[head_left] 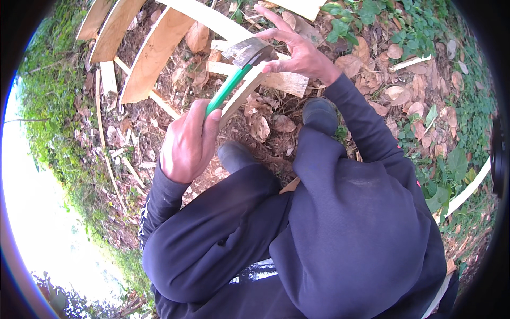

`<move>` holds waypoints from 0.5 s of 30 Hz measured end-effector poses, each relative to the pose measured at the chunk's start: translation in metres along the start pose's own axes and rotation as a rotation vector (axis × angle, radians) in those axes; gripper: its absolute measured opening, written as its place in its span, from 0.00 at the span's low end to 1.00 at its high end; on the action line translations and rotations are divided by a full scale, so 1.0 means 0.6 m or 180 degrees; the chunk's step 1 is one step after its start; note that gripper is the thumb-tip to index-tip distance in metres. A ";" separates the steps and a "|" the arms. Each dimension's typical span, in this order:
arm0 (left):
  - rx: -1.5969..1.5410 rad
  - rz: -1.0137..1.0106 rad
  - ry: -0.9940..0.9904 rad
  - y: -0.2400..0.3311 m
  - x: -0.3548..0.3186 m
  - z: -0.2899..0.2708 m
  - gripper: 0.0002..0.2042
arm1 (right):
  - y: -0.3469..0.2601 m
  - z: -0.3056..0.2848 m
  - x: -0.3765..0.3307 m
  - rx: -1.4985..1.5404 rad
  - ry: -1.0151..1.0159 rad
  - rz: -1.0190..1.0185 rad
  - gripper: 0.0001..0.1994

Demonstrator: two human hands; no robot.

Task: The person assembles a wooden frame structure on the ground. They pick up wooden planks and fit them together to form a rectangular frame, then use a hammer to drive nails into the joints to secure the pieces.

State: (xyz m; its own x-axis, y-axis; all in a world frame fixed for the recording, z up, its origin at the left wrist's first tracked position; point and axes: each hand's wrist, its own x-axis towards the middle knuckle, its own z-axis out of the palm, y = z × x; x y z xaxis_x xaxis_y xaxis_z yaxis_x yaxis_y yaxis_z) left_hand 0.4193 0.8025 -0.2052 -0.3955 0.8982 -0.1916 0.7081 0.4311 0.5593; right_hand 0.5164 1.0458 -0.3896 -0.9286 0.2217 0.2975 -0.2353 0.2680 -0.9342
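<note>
In my left hand (188,143) is a green-handled hatchet (232,85), its worn grey metal head at the top. My fingers are wrapped round the handle, and a narrow wooden slat (241,94) runs close along its right side. At the head's right end is my right hand (303,53), thumb below and index finger above, closed round that end; other fingers stretch out. Whether it also grips wood behind the head is hidden. A long pale board (210,18) passes just beyond the head.
Several curved wooden boards (154,56) stand at the upper left. A short board (284,82) lies beyond my shoes (320,116). Dry leaves (350,65) and thin wood strips (103,138) cover the ground. Green plants (457,165) grow at the right.
</note>
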 end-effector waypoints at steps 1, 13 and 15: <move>-0.0060 -0.0060 0.0043 0.007 0.000 -0.007 0.07 | 0.005 -0.002 0.003 0.0024 -0.0001 -0.0014 0.29; -0.0038 0.0024 0.0289 0.005 -0.009 -0.008 0.07 | 0.001 -0.009 0.004 -0.0089 -0.0005 -0.0061 0.27; -0.0148 0.0103 0.0592 0.013 -0.021 -0.014 0.09 | 0.001 -0.006 0.005 0.0018 -0.0040 -0.0045 0.27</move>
State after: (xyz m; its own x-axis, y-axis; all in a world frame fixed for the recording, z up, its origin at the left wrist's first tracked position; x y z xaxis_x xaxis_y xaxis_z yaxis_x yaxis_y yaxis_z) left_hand 0.4249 0.7937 -0.1914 -0.4774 0.8784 -0.0230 0.6960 0.3940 0.6002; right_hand 0.5146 1.0498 -0.3885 -0.9287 0.2062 0.3081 -0.2499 0.2657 -0.9311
